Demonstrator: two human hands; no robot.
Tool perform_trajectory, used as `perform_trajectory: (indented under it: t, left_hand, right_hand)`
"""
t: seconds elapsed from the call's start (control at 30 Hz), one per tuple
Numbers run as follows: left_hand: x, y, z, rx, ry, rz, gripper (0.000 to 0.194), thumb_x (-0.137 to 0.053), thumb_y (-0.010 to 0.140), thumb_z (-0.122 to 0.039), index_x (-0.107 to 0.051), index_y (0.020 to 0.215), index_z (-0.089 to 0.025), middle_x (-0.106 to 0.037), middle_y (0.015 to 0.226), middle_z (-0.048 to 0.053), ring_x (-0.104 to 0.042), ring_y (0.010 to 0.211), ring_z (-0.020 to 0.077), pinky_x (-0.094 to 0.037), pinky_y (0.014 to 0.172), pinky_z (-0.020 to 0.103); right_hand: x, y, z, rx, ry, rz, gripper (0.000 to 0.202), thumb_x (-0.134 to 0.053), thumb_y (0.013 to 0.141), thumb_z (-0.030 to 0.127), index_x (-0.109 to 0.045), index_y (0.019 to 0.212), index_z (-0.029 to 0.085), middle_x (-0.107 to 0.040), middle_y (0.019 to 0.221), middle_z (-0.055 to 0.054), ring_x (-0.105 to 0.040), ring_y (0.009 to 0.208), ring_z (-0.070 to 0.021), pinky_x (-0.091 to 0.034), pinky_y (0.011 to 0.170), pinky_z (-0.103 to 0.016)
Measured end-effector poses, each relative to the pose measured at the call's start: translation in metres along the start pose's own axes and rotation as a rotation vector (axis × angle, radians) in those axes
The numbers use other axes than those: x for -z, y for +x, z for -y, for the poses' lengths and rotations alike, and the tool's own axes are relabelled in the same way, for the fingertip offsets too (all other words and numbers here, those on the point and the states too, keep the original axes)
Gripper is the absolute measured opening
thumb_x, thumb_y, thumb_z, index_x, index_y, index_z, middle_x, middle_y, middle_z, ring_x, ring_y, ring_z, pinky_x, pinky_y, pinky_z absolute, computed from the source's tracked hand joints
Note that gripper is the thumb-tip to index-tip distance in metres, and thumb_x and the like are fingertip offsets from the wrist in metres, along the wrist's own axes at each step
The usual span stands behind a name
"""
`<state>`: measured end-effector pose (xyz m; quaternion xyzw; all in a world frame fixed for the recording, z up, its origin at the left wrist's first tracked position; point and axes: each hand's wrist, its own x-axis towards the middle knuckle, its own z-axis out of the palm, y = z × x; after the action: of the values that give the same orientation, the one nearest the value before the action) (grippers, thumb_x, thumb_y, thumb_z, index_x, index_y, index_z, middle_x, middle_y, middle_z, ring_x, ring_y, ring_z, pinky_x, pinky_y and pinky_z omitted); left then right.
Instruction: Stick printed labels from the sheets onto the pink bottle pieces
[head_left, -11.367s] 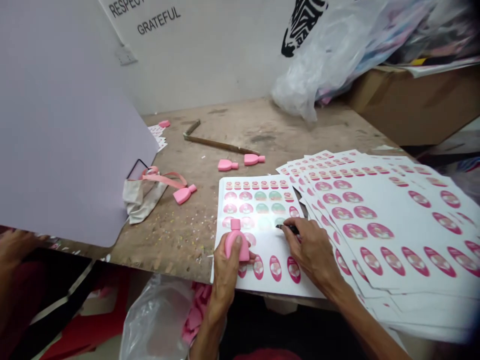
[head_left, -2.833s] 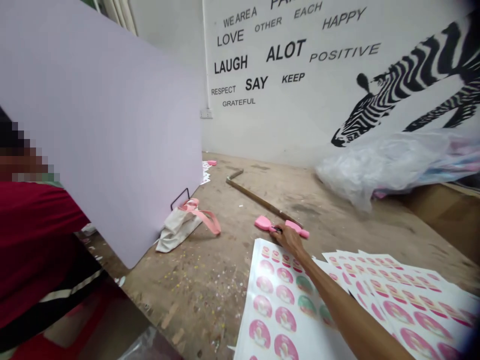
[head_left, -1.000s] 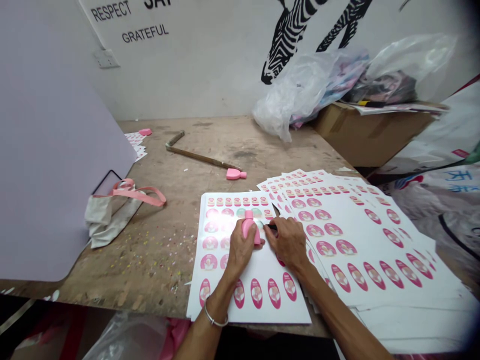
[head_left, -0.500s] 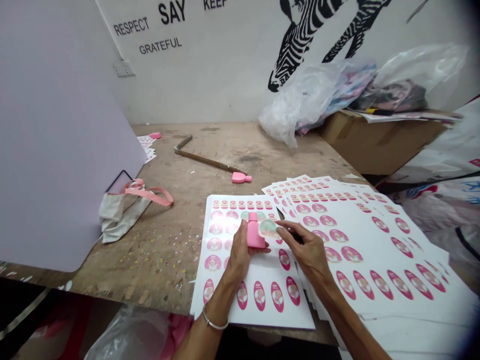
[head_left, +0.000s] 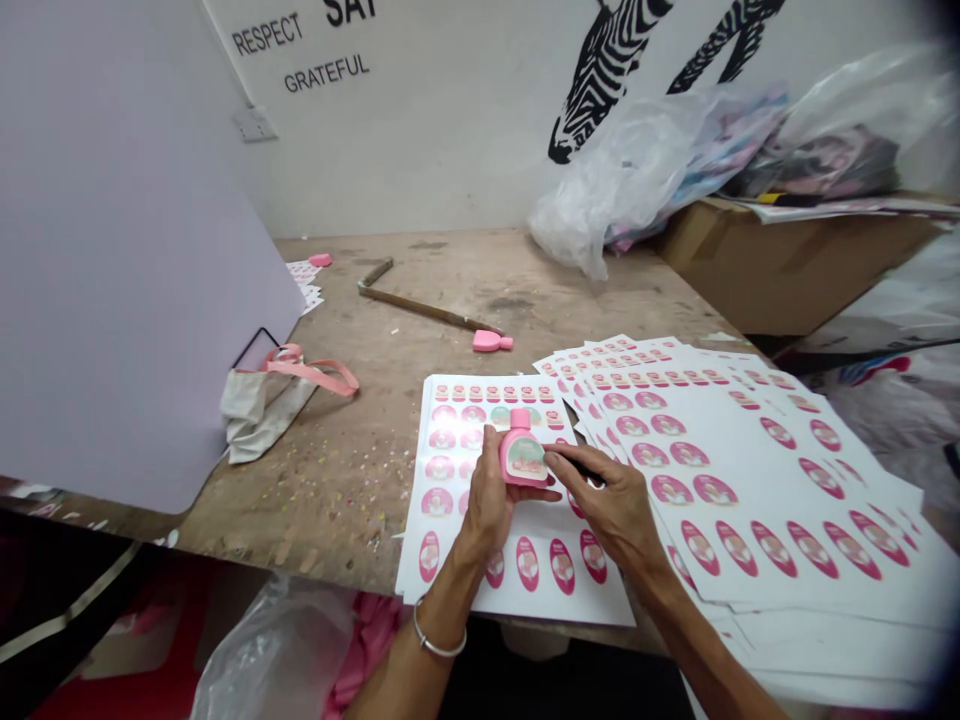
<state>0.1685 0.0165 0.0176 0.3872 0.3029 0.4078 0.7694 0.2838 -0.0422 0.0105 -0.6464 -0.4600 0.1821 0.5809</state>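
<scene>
Above a white sheet of stickers [head_left: 551, 605], my left hand [head_left: 491, 500] is closed round a small pink toy bottle [head_left: 520, 419], held upright with its neck pointing away. A pale green round-topped sticker [head_left: 526, 459] lies against the bottle's front face. At the sticker's right edge, my right hand [head_left: 611, 500] pinches with thumb and forefinger. A slim black tool [head_left: 583, 466] is also tucked in that hand; its kind is mostly hidden by the fingers. Pink oval and rounded stickers cover much of the sheet below.
More sticker sheets [head_left: 750, 440] fan out on the right. Another pink toy bottle [head_left: 492, 341] lies beyond, beside a bent wooden strip [head_left: 427, 308]. A cloth bag [head_left: 262, 415] sits by the pale board [head_left: 135, 250] at left. A cardboard box [head_left: 795, 270] stands at back right.
The green sticker, held just right of the bottle before, has moved left onto its front face. My right hand came in with it. The whole view has shifted slightly.
</scene>
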Motion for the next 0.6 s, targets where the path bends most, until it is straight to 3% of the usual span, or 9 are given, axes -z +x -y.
perform_trajectory:
  t: [0.2, 0.33, 0.43, 0.53, 0.6]
  left_hand:
    - [0.001, -0.002, -0.005, -0.020, 0.015, 0.042, 0.057, -0.042, 0.086, -0.063, -0.061, 0.103, -0.012, -0.065, 0.098, 0.013, -0.064, 0.087, 0.0232, -0.059, 0.069, 0.035]
    - [0.005, -0.004, -0.009, -0.077, 0.119, 0.124, 0.038, -0.063, 0.081, -0.045, -0.057, 0.103, -0.014, -0.062, 0.100, 0.009, -0.063, 0.086, 0.0203, -0.059, 0.069, 0.033]
    - [0.009, -0.008, -0.011, -0.069, 0.138, 0.152, 0.035, -0.066, 0.081, -0.035, -0.054, 0.106, -0.014, -0.059, 0.094, 0.007, -0.062, 0.082, 0.0173, -0.059, 0.068, 0.032]
    - [0.008, -0.013, -0.014, -0.016, 0.119, 0.158, 0.034, -0.063, 0.083, -0.030, -0.053, 0.109, -0.012, -0.060, 0.093, 0.007, -0.060, 0.079, 0.0149, -0.058, 0.072, 0.033]
    - [0.004, -0.018, -0.019, 0.038, 0.112, 0.194, 0.034, -0.067, 0.079, -0.026, -0.054, 0.108, -0.013, -0.061, 0.092, 0.006, -0.060, 0.080, 0.0150, -0.057, 0.074, 0.033]
  right_hand:
    - [-0.005, -0.001, 0.003, 0.079, -0.077, -0.020, 0.023, -0.062, 0.081, 0.042, -0.073, 0.091, 0.024, -0.070, 0.086, -0.004, -0.060, 0.075, -0.0174, -0.047, 0.069, -0.031]
    - [-0.006, 0.000, 0.001, 0.154, -0.172, -0.039, 0.025, -0.059, 0.083, 0.044, -0.071, 0.091, 0.024, -0.068, 0.081, -0.005, -0.057, 0.072, -0.0182, -0.046, 0.070, -0.033]
    - [0.000, 0.005, -0.003, 0.185, -0.317, -0.075, 0.027, -0.060, 0.081, 0.046, -0.071, 0.089, 0.023, -0.069, 0.083, -0.006, -0.059, 0.077, -0.0212, -0.045, 0.076, -0.037]
    - [0.006, 0.012, -0.003, 0.076, -0.327, -0.115, 0.041, -0.066, 0.073, 0.052, -0.068, 0.101, 0.023, -0.069, 0.096, -0.008, -0.061, 0.088, -0.0250, -0.046, 0.082, -0.041]
    - [0.004, 0.013, 0.000, -0.024, -0.167, -0.013, 0.056, -0.070, 0.068, 0.053, -0.062, 0.115, 0.024, -0.066, 0.111, -0.008, -0.061, 0.096, -0.0249, -0.049, 0.083, -0.039]
